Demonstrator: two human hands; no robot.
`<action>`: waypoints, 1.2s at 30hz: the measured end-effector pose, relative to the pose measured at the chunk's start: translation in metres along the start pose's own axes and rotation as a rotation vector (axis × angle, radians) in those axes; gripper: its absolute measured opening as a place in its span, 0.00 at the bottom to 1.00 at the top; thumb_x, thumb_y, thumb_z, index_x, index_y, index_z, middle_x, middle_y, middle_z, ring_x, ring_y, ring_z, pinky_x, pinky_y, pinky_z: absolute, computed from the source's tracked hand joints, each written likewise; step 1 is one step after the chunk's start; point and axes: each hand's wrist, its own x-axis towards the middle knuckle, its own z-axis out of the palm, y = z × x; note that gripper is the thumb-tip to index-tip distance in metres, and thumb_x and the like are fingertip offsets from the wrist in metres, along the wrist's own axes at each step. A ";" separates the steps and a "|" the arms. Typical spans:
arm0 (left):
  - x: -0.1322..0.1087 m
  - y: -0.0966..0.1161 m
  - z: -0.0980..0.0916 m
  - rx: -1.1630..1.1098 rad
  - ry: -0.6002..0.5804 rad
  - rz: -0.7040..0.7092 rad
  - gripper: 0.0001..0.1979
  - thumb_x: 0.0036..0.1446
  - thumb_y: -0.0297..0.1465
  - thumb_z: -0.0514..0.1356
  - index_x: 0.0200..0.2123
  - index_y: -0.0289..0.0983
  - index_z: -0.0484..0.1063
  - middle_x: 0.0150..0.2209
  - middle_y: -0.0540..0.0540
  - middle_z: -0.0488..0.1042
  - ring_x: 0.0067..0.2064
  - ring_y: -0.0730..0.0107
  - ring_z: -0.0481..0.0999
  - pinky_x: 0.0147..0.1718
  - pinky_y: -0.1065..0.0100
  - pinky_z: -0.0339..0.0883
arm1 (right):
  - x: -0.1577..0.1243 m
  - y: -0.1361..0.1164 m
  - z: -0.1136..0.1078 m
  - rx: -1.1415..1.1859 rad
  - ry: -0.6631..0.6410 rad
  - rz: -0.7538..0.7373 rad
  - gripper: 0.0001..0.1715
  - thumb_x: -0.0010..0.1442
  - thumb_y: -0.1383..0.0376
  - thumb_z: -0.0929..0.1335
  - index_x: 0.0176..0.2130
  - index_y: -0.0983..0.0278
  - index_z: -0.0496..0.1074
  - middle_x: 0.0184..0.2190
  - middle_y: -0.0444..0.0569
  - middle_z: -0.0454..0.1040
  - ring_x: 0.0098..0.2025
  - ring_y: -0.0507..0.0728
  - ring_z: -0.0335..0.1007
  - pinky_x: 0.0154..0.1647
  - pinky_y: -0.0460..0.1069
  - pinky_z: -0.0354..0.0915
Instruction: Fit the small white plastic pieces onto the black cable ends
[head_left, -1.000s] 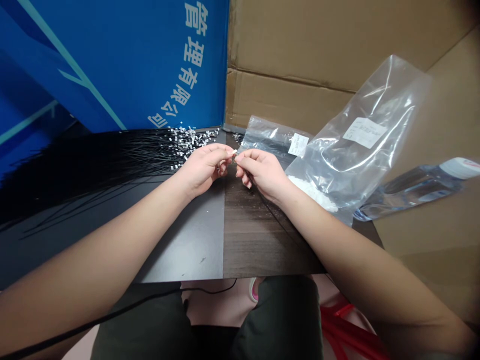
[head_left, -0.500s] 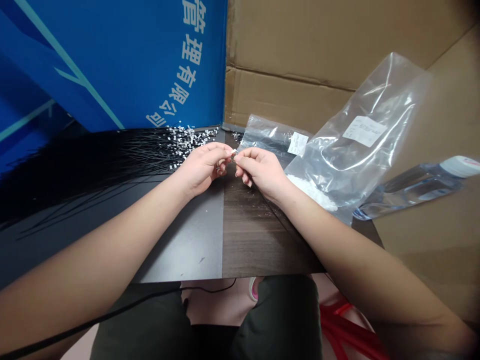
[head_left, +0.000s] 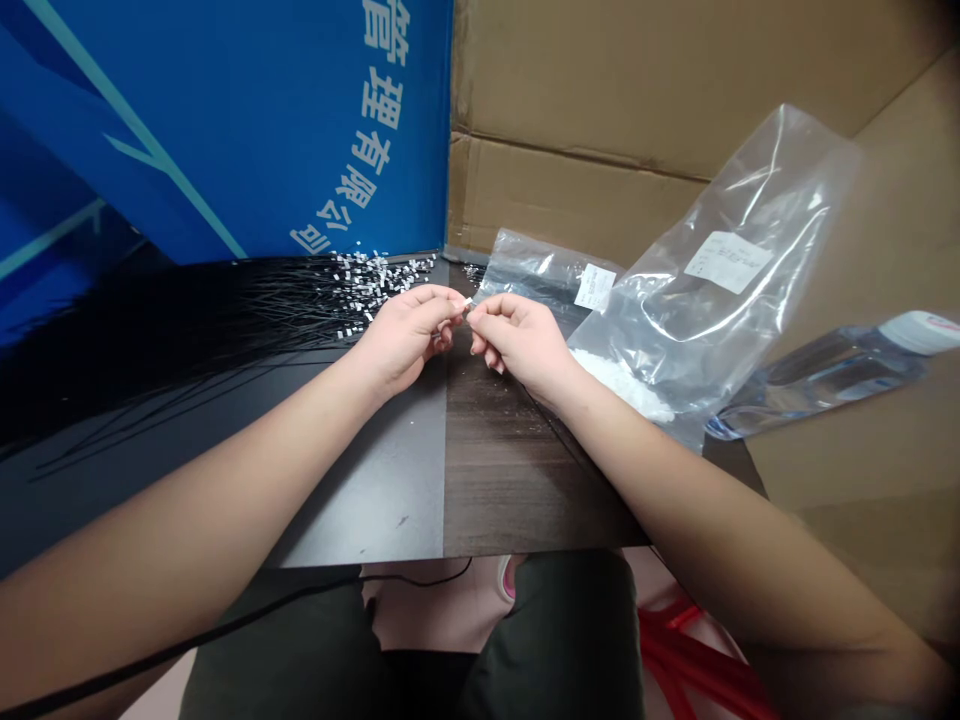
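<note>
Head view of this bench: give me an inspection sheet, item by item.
surface: two-tone tabletop, grey laminate beside dark wood-grain laminate
job's things: small white piece pinched at the fingertips; long thin black wires fanned out, tipped with tiny white ends
clutter: large clear plastic bag with white label and white bits; smaller clear plastic bag; clear plastic water bottle
hands: bare left hand and bare right hand meet at the piece
cables: thin black cord below the table edge
surroundings: blue printed banner, brown cardboard panels, red plastic frame
</note>
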 end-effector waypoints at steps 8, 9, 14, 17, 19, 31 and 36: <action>0.001 -0.003 -0.003 0.051 -0.027 0.036 0.09 0.47 0.32 0.73 0.30 0.36 0.77 0.28 0.51 0.73 0.27 0.77 0.66 0.26 0.72 0.59 | 0.004 0.002 -0.004 0.045 0.058 -0.037 0.08 0.66 0.63 0.72 0.36 0.63 0.72 0.23 0.41 0.75 0.20 0.46 0.62 0.19 0.43 0.55; 0.002 -0.003 -0.003 0.068 -0.033 0.047 0.09 0.48 0.32 0.72 0.30 0.36 0.78 0.28 0.50 0.73 0.27 0.77 0.66 0.27 0.72 0.59 | 0.004 0.002 -0.005 0.050 0.049 -0.040 0.08 0.66 0.63 0.72 0.36 0.63 0.72 0.24 0.41 0.75 0.20 0.46 0.63 0.18 0.43 0.55; 0.002 -0.001 -0.006 0.196 -0.031 0.112 0.08 0.47 0.33 0.71 0.30 0.36 0.79 0.29 0.50 0.75 0.27 0.75 0.67 0.29 0.69 0.61 | 0.005 0.002 -0.007 0.071 0.011 -0.028 0.07 0.66 0.63 0.72 0.35 0.63 0.73 0.24 0.42 0.75 0.20 0.46 0.63 0.18 0.43 0.56; 0.001 0.002 -0.007 0.305 -0.032 0.166 0.08 0.49 0.34 0.71 0.30 0.36 0.79 0.29 0.50 0.75 0.27 0.75 0.66 0.31 0.68 0.63 | 0.006 0.002 -0.008 0.081 0.004 -0.008 0.07 0.65 0.64 0.72 0.34 0.63 0.73 0.23 0.42 0.75 0.19 0.46 0.62 0.17 0.43 0.55; 0.000 0.004 -0.008 0.378 -0.041 0.201 0.08 0.51 0.35 0.70 0.30 0.36 0.79 0.28 0.50 0.75 0.28 0.74 0.67 0.32 0.67 0.63 | 0.006 0.002 -0.008 0.081 0.003 -0.001 0.07 0.65 0.66 0.72 0.34 0.64 0.73 0.23 0.42 0.75 0.19 0.46 0.62 0.17 0.43 0.54; 0.003 0.004 -0.014 0.598 -0.072 0.279 0.12 0.56 0.40 0.69 0.34 0.36 0.81 0.31 0.47 0.79 0.32 0.70 0.70 0.35 0.66 0.64 | 0.008 0.006 -0.012 0.032 -0.050 -0.004 0.10 0.66 0.62 0.73 0.33 0.63 0.73 0.25 0.43 0.76 0.20 0.46 0.63 0.18 0.43 0.56; 0.003 0.005 -0.014 0.631 -0.080 0.277 0.12 0.57 0.40 0.67 0.34 0.35 0.81 0.31 0.47 0.78 0.31 0.70 0.70 0.34 0.65 0.64 | 0.008 0.008 -0.012 0.014 -0.056 -0.006 0.10 0.67 0.62 0.72 0.33 0.63 0.73 0.25 0.43 0.76 0.20 0.46 0.63 0.18 0.43 0.57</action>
